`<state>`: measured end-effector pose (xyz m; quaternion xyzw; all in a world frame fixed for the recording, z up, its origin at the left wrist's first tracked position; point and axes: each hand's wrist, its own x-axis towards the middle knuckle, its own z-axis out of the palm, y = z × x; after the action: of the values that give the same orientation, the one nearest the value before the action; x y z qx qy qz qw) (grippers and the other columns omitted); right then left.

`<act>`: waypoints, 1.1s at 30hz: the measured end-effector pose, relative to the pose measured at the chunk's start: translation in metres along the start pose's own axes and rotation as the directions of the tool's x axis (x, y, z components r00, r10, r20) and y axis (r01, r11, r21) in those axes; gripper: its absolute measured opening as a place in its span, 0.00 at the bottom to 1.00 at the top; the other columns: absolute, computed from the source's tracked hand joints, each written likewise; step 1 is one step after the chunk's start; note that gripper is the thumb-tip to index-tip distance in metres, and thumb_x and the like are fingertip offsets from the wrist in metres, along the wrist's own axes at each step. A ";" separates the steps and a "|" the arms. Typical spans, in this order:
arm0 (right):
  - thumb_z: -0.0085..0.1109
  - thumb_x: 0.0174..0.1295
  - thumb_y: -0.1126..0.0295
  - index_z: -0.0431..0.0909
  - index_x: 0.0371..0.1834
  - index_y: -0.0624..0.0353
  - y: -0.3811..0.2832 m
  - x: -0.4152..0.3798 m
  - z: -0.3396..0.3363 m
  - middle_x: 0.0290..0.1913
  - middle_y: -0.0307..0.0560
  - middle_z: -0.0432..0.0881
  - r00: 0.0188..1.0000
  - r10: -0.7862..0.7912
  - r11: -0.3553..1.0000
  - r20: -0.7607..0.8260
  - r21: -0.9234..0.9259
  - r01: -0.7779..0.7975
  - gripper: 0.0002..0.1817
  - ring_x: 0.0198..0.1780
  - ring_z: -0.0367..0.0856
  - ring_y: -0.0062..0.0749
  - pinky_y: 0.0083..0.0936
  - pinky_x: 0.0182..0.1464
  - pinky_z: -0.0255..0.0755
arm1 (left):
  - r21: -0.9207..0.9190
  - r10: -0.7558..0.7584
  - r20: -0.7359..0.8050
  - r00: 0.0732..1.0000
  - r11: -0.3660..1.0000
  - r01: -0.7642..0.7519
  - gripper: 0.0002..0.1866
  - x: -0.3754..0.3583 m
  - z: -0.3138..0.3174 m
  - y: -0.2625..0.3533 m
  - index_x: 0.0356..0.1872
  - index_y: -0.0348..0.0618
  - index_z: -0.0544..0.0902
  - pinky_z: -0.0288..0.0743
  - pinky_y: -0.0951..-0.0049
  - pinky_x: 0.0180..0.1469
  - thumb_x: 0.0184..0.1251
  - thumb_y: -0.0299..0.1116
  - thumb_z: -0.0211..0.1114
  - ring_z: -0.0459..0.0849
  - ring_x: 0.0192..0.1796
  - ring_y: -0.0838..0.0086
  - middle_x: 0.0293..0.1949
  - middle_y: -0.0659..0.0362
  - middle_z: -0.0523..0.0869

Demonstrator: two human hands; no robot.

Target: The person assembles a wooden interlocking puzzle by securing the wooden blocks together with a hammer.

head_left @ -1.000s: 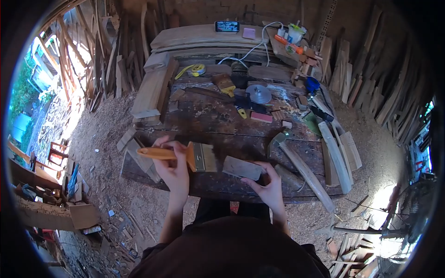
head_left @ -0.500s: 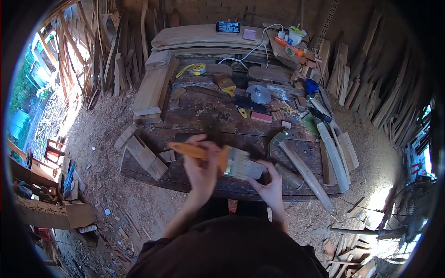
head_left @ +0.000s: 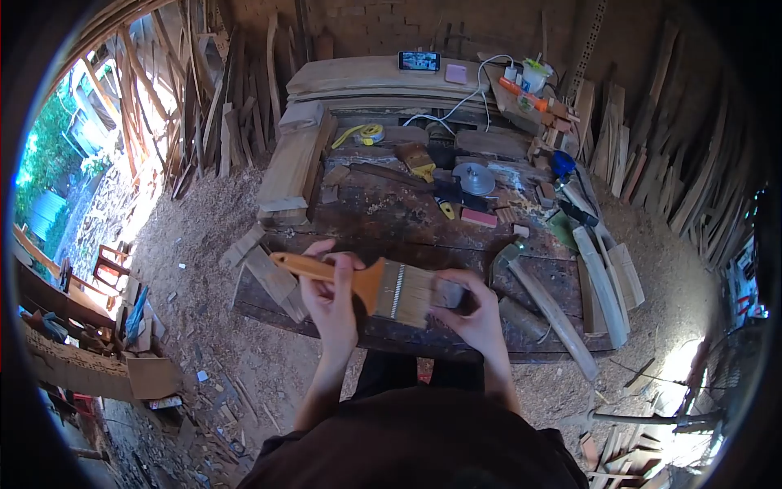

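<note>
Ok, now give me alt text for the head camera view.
The left hand holds an orange-handled brush, its bristles by a block in the right hand, above a cluttered workbench; a long-handled tool lies rightward.

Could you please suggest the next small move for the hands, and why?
Probably sweep the paintbrush in the left hand across the small wood block, since its bristles appear to meet the block, which the right hand grips.

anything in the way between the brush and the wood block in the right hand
Nothing visible: the bristles of the brush, held in the left hand, already reach the wood block. The hammer lies off to the right of the right hand, outside that path.
</note>
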<state>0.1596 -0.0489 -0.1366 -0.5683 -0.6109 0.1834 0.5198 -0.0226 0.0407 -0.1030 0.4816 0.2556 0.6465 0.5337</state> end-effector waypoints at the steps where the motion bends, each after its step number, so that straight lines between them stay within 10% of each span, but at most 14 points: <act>1: 0.77 0.46 0.79 0.75 0.56 0.63 0.004 -0.006 -0.001 0.53 0.50 0.83 0.999 0.023 0.985 -0.043 0.169 -0.016 0.31 0.56 0.82 0.38 0.33 0.63 0.71 | 0.020 0.004 0.050 0.999 1.000 -0.005 0.16 0.000 0.005 -0.003 0.60 0.39 0.69 0.65 0.81 0.48 0.76 0.28 0.59 0.78 0.44 0.81 0.37 0.60 0.80; 16: 0.71 0.48 0.89 0.72 0.57 0.66 0.022 -0.029 -0.006 0.57 0.57 0.81 0.980 0.097 0.914 -0.175 0.406 -0.018 0.30 0.62 0.78 0.38 0.34 0.69 0.65 | -0.025 -0.006 0.155 0.988 1.000 0.010 0.16 0.006 0.035 -0.013 0.60 0.39 0.70 0.70 0.79 0.49 0.76 0.27 0.59 0.80 0.43 0.81 0.37 0.60 0.81; 21: 0.74 0.47 0.85 0.75 0.55 0.66 0.017 -0.031 -0.018 0.56 0.52 0.83 0.962 0.169 0.877 -0.214 0.478 -0.048 0.29 0.63 0.78 0.35 0.35 0.74 0.59 | 0.032 -0.028 -0.032 0.999 0.999 0.029 0.16 0.018 0.009 -0.018 0.60 0.39 0.70 0.70 0.79 0.48 0.76 0.27 0.58 0.79 0.43 0.80 0.36 0.61 0.81; 24: 0.72 0.48 0.89 0.70 0.58 0.66 0.015 -0.027 -0.008 0.59 0.58 0.79 0.983 -0.006 0.988 -0.185 0.152 0.035 0.32 0.63 0.78 0.38 0.34 0.70 0.66 | 0.039 0.022 0.104 0.994 0.999 -0.026 0.15 0.004 0.032 -0.008 0.60 0.40 0.70 0.70 0.79 0.48 0.76 0.27 0.58 0.79 0.42 0.81 0.36 0.60 0.80; 33: 0.69 0.47 0.89 0.73 0.57 0.67 0.018 -0.029 -0.013 0.57 0.53 0.80 0.967 -0.001 0.976 -0.255 0.212 0.057 0.30 0.65 0.75 0.38 0.37 0.74 0.57 | -0.061 -0.001 0.009 1.000 0.998 0.001 0.15 0.009 0.034 -0.012 0.59 0.38 0.70 0.70 0.77 0.50 0.76 0.26 0.59 0.79 0.42 0.79 0.37 0.60 0.80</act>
<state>0.1742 -0.0741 -0.1590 -0.5177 -0.5240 0.1676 0.6552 0.0132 0.0468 -0.0958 0.4680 0.2336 0.6514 0.5497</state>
